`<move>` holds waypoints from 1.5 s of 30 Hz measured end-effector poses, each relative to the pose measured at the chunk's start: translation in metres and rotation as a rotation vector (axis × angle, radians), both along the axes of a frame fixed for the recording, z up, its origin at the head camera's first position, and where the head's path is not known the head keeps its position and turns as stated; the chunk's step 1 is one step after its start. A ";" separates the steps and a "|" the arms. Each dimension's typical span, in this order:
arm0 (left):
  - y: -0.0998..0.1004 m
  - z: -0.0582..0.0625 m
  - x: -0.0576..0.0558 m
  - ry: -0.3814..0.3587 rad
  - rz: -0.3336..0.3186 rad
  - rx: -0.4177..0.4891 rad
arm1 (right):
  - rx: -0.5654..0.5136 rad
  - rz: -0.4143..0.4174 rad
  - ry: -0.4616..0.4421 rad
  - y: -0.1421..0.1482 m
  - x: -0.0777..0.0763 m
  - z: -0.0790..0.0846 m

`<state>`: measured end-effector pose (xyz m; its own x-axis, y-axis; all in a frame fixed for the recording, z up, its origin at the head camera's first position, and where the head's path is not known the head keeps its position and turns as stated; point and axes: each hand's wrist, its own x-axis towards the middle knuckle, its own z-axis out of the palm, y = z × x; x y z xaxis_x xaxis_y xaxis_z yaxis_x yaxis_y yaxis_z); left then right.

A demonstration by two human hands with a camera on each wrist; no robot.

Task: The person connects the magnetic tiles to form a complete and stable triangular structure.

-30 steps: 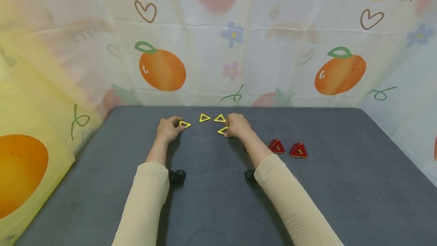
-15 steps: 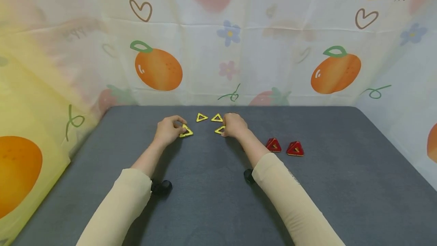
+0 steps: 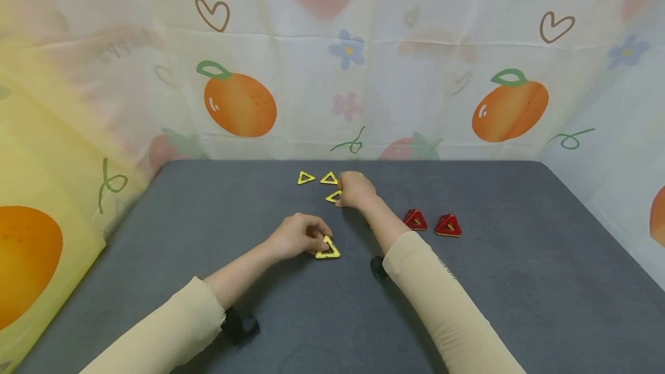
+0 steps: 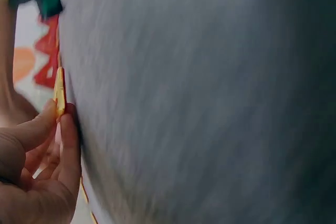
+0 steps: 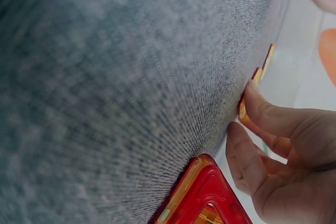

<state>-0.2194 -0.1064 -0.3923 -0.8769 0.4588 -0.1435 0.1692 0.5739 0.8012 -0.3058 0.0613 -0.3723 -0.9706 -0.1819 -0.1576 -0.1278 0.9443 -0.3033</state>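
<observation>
My left hand pinches a yellow triangle tile between thumb and fingers, above the near middle of the table; the tile has an open centre. In the left wrist view that tile shows nearly edge-on. Farther back, my right hand has thumb and fingers at the right corner of another yellow triangle tile lying flat, its corner covered by the hand. Behind it lie two more yellow tiles, one beside the right knuckles and one farther left.
Two red pyramid-like triangle pieces stand right of my right forearm, a nearer one and one by the arm. A grey table lies beneath. A printed curtain hangs behind its far edge. Dark wrist cameras hang under both sleeves.
My left hand has lifted the left yellow triangle tile from the back row and carried it toward me and to the right. My right hand has stayed at its tile.
</observation>
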 end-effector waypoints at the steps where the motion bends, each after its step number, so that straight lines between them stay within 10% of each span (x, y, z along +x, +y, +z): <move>1: 0.003 -0.001 0.004 0.003 -0.021 0.001 | -0.004 0.001 -0.001 0.000 0.000 0.000; 12: 0.017 -0.003 0.028 0.034 -0.097 0.003 | 0.002 0.005 0.003 0.001 0.000 0.000; 45: -0.001 -0.015 0.026 0.064 -0.173 0.041 | -0.017 -0.007 0.016 0.001 0.001 0.000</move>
